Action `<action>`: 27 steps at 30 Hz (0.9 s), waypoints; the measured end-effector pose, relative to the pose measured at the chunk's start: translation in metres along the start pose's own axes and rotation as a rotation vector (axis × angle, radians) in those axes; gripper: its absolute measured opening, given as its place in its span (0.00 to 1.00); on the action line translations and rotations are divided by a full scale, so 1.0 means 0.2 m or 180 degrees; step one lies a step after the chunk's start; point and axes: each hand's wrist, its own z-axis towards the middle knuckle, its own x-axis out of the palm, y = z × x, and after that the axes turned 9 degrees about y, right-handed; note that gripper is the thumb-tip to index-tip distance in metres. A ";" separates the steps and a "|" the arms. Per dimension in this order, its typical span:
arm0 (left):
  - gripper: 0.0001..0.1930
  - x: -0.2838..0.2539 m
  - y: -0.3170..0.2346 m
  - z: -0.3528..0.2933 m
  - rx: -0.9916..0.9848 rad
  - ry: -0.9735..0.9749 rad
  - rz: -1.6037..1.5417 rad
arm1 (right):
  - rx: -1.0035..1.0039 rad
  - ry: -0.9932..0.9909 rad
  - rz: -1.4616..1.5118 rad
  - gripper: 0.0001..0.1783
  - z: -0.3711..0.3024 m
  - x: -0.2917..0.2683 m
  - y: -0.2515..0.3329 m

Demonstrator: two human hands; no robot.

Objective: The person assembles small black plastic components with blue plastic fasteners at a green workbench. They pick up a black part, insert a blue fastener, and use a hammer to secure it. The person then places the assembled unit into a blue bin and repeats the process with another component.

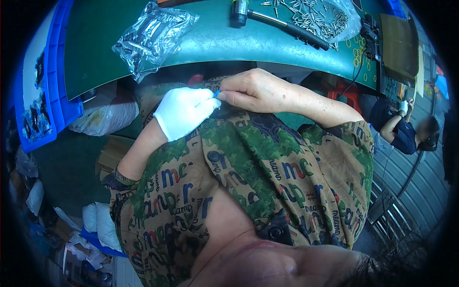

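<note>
My left hand (184,111), in a white glove, meets my bare right hand (249,91) just off the near edge of the green table. Both hands are closed, fingertips pinched together. Between their tips shows a small blue piece (216,93), too small and covered to tell its kind. On the table beyond my left hand lies a clear plastic bag (153,40) of dark and metallic parts. A hammer (282,25) with a black grip lies past my right hand, beside a clear bag of small metal pins (315,19).
The green table (215,45) has its curved near edge just beyond my hands. A blue bin (60,71) holding dark parts stands at left, above a white sack (107,115). Yellow rings (358,55) and a dark device with a cable lie at right. Another person (406,129) sits farther right.
</note>
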 end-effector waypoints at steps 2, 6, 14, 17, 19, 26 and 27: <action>0.12 0.00 0.01 0.00 0.0119 -0.0006 0.0085 | -0.0055 -0.0151 0.0005 0.16 0.00 0.01 -0.01; 0.11 0.01 0.01 -0.01 0.0142 -0.0100 -0.0005 | -0.0029 -0.0112 -0.0083 0.16 0.00 0.01 -0.01; 0.11 0.01 0.00 -0.01 0.0134 -0.0007 0.0030 | 0.0009 0.0180 -0.0023 0.16 0.00 -0.02 0.02; 0.11 0.01 0.00 -0.01 0.0144 0.0099 0.0103 | -0.0036 0.0359 0.0125 0.16 0.01 -0.05 0.03; 0.11 0.01 0.00 -0.01 0.0120 0.0149 0.0113 | 0.0037 0.0523 0.0131 0.15 0.02 -0.06 0.02; 0.13 0.03 0.00 -0.02 -0.0327 0.0302 -0.0447 | 0.0023 0.0831 0.0455 0.18 0.07 -0.05 -0.02; 0.13 0.02 -0.01 -0.01 -0.0539 0.0342 -0.0732 | 0.0060 0.1043 0.0812 0.18 0.09 -0.08 -0.05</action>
